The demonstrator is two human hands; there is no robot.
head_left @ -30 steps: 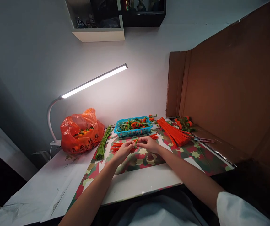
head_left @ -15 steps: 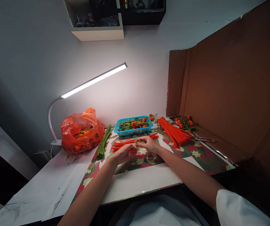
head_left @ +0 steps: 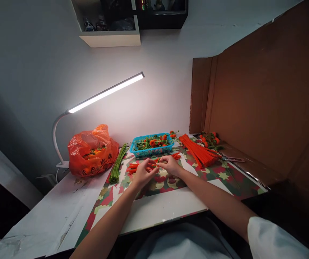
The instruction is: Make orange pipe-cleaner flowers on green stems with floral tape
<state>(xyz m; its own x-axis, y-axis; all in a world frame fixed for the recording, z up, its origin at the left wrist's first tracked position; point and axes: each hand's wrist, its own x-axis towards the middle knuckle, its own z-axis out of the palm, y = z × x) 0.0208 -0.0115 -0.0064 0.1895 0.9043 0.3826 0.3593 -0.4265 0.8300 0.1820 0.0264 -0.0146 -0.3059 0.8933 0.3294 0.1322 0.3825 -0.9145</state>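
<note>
My left hand [head_left: 144, 172] and my right hand [head_left: 170, 165] meet over the middle of the table, fingertips almost touching. Between them a short piece of green chenille stem [head_left: 158, 161] shows, pinched by the fingers of both hands. Whatever joins its lower end is mostly covered by my left fingers. Just behind the hands lie loose orange-red chenille stems [head_left: 175, 156], partly hidden by them. A larger fan-shaped bundle of orange-red stems [head_left: 199, 151] rests to the right, and a bundle of green stems [head_left: 118, 163] to the left.
A blue basket [head_left: 139, 153] of orange flowers with green stems stands at the back. Left of it is an orange plastic bag [head_left: 93, 167] beside a desk lamp [head_left: 60, 144]. More orange flowers [head_left: 210, 139] and scissors [head_left: 234, 159] lie near the cardboard wall [head_left: 251, 100].
My left hand has turned and lifted a little, its fingers now over the piece. The small orange-red flower head that hung below the fingers is hidden now. My right hand stays nearly in place.
</note>
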